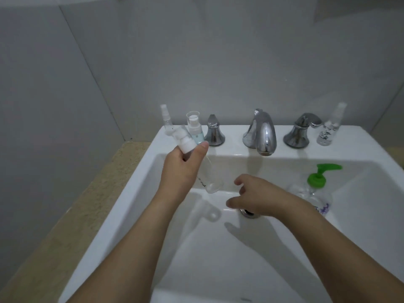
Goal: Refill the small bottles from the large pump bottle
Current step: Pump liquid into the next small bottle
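I see the left hand (182,169) gripping a small clear bottle (203,171) with a white pump top — tilted, base down over the sink (153,162). The right hand (254,196) hovers above the drain (248,212), fingers loose, holding nothing. The large pump bottle (314,189), green-topped, stands in the basin's right side. Three small bottles on the sink's back ledge: two at left (194,127), one at far right (328,130).

Dim, flat lighting. Soft shadows fall in the sink (273,270); glare marks the tap (263,132). Edges bow; detail is slightly soft.
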Tool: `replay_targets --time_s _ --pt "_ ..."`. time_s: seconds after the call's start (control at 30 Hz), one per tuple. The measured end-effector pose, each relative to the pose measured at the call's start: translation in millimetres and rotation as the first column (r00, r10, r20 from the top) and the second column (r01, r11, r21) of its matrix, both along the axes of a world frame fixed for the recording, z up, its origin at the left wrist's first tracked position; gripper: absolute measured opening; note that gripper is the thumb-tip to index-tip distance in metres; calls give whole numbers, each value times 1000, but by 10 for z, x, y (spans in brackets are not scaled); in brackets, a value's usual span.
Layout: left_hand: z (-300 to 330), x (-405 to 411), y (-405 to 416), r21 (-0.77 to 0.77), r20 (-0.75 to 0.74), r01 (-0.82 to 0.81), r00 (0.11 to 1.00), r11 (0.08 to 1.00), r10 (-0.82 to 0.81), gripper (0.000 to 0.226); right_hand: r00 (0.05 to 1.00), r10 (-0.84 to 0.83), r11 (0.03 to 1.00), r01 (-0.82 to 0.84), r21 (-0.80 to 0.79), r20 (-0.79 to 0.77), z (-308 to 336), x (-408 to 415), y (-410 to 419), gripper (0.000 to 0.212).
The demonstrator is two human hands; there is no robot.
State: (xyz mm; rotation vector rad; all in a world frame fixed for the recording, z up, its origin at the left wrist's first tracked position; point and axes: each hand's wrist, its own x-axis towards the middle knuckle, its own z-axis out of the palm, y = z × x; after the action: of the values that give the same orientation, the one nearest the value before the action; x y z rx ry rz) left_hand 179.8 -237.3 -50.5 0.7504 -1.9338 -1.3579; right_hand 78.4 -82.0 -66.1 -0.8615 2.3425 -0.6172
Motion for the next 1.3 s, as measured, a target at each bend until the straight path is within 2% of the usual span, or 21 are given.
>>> replay_targets --time_s 0.07,0.13,0.23,0.33,0.43,0.57,0.8,0.9,1.03,1.17,1.2,1.3 --pt "46 -52 -14 45 7 92 996 995 -92 35 999 -33 997 34 -64 15 -9 -53 145 76" --pt "35 -85 -22 138 19 230 972 963 -235 38 995 -24 991 37 -130 102 -31 -64 226 77" --pt "10 -72 -49 305 100 428 874 851 -476 35 973 67 991 -38 -130 221 4 -105 157 79" --pt "-31 -61 -73 391 103 545 775 742 -623 22 960 118 982 -75 -173 252 17 -160 45 63" --pt "-40 -96 -158 394 119 534 778 748 -617 28 961 172 984 -158 -84 214 -14 -168 28 47" --pt "-28 -93 -263 315 143 525 797 791 -587 36 977 155 983 -168 78 148 -28 -202 70 42" --pt "-82 -115 -208 150 380 601 698 785 -607 36 975 219 955 -221 198 31 -29 -185 76 27" --pt "-152 -111 -179 87 482 639 644 764 -594 32 975 221 956 -213 199 -14 -61 -193 65 28" --pt "-226 -131 -139 95 509 649 620 755 -597 31 975 224 954 -218 204 -3 -109 -218 60 36" --pt "-234 -144 -135 116 544 629 608 769 -579 24 973 229 954 -225 199 7 -118 -219 61 34" --pt "-231 -144 -123 118 560 619 604 776 -567 26 973 231 954 -226 196 -2 -116 -216 67 34" --pt "-219 -150 -103 60 627 550 629 833 -460 53 969 232 965 -220 141 -82 -98 -215 72 33"
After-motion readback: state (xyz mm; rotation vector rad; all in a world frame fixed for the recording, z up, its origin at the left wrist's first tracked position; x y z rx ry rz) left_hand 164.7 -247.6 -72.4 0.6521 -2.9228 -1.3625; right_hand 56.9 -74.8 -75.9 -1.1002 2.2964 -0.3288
